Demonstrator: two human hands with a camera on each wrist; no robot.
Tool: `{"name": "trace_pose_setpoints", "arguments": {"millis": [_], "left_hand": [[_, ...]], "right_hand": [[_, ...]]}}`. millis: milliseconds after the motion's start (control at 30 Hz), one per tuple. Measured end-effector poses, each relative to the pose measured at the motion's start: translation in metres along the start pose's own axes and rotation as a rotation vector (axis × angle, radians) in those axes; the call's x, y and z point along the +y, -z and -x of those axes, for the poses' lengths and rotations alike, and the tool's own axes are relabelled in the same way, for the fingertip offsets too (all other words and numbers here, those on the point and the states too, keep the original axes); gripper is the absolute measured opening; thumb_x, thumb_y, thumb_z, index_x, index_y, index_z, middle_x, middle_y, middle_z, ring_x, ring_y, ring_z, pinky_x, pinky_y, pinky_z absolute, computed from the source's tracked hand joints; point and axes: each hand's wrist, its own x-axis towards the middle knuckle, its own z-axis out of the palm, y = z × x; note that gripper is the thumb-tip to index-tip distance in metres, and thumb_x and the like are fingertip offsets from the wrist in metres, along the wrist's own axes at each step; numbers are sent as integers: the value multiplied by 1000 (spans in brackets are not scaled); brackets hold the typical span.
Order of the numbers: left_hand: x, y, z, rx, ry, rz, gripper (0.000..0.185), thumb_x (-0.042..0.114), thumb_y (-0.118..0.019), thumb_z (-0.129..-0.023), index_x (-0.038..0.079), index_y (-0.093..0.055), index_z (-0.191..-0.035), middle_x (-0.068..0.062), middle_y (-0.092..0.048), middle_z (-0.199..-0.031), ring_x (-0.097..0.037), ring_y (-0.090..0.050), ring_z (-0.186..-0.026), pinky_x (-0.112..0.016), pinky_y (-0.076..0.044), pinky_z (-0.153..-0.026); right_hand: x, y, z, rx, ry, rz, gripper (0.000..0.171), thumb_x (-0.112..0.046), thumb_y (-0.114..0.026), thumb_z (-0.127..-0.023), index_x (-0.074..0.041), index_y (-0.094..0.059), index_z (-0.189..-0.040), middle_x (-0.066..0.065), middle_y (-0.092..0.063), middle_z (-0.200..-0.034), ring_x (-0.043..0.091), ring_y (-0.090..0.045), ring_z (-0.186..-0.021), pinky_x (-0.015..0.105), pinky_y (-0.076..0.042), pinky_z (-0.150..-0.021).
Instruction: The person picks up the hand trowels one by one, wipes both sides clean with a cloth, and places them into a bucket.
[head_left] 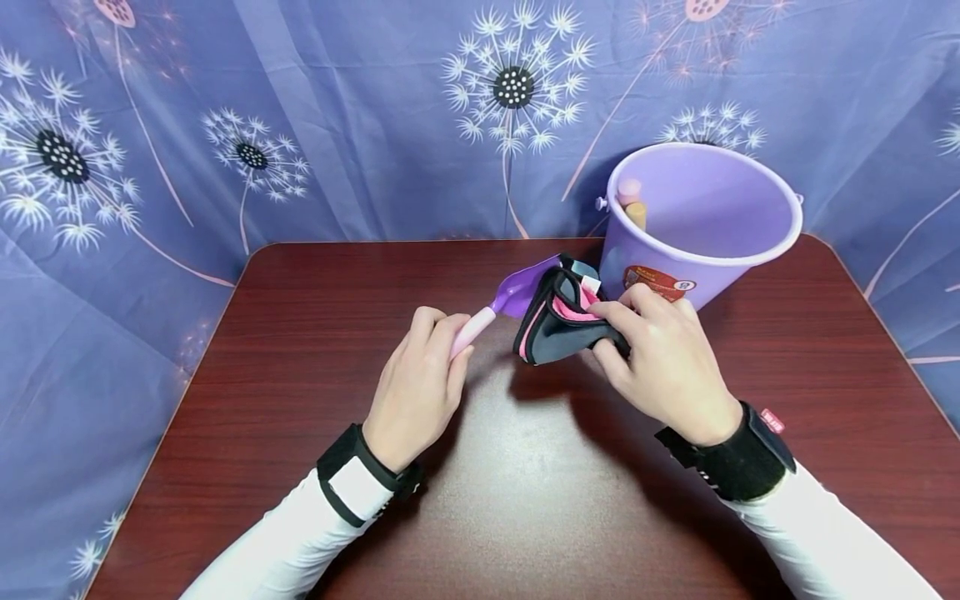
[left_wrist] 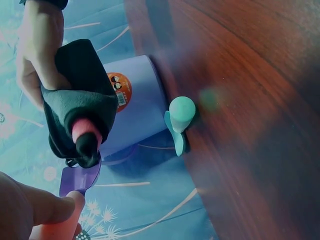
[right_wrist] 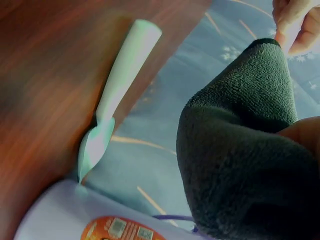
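Observation:
My left hand (head_left: pixel 438 333) grips the pink handle of a purple toy shovel (head_left: pixel 521 287), holding it just above the dark wooden table (head_left: pixel 285 358). The shovel's blade points toward a black cloth with pink trim (head_left: pixel 555 325), which my right hand (head_left: pixel 611 321) pinches bunched up against the blade. In the left wrist view the cloth (left_wrist: pixel 75 115) hangs over the shovel blade (left_wrist: pixel 80 177). The right wrist view is mostly filled by the cloth (right_wrist: pixel 240 150).
A purple bucket (head_left: pixel 697 217) stands at the table's back right, just behind my right hand, with a pink and tan handle (head_left: pixel 632 204) poking up inside. A pale green toy tool (left_wrist: pixel 180 120) lies on the table beside the bucket (left_wrist: pixel 140 105). A floral curtain hangs behind.

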Motion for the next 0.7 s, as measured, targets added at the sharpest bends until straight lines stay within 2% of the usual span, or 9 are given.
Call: {"name": "trace_pose_setpoints", "arguments": {"millis": [100,300,533,700], "left_hand": [[0,-1,0,2,-2,1,28,10,-70,-103,2,-66,-129,-11,-53,-110,-25,-58,-82,-42,-54,-73],[1,-3,-1,-2,4,0,28,10,-69,-103,3,-66,-130,-11,-53,-111,-25,-59,-83,-42,-54,-74],[2,-4,-1,-8,9,12,28,10,-68,-103,2,-65,-130,-11,-54,-111,-24,-59,-83,-41,-54,-75],[4,-4,0,-8,6,20,29,10,-69,-103,2,-65,-130,-12,-54,-111,-24,-59,-82,-42,-55,-75]], "right_hand": [[-3,-1,0,-19,-9,-27,32,-23,-71,-86,-10,-79,-113,4,-60,-91,28,-58,-79,48,-37,-72],[-9,-1,-1,-36,-5,-52,29,-24,-71,-86,-11,-79,-112,1,-58,-91,26,-56,-77,46,-37,-72],[-13,-4,-1,-44,43,-79,30,-25,-69,-89,-9,-78,-112,4,-59,-95,27,-57,-85,48,-37,-76],[-13,-5,-1,-44,82,-83,28,-24,-70,-89,-13,-78,-113,4,-58,-97,27,-56,-86,46,-33,-75]]}}
